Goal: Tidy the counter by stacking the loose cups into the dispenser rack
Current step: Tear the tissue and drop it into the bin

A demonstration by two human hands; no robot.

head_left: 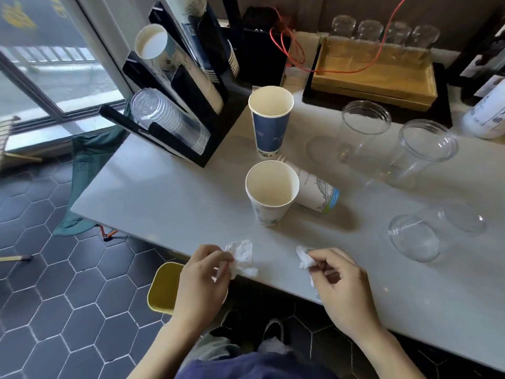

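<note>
A black dispenser rack (218, 127) stands at the counter's far left with stacks of paper and clear cups lying in its slots. A tall blue paper cup (270, 124) stands upright beside it. Nearer me a white paper cup (270, 195) stands upright, and another white paper cup (318, 192) lies on its side behind it. Two clear plastic cups (363, 127) (422, 149) stand at the right, and a third clear cup (426, 233) lies on its side. My left hand (202, 280) pinches a crumpled white tissue (241, 255). My right hand (341, 285) pinches a second tissue piece (304, 258).
A wooden tray (374, 77) with upturned glasses sits at the back right, with a red cable across it. A white bottle (489, 116) stands at the far right. A yellow stool (164, 288) sits below the counter's (164, 192) near edge. A green cloth hangs off the left corner.
</note>
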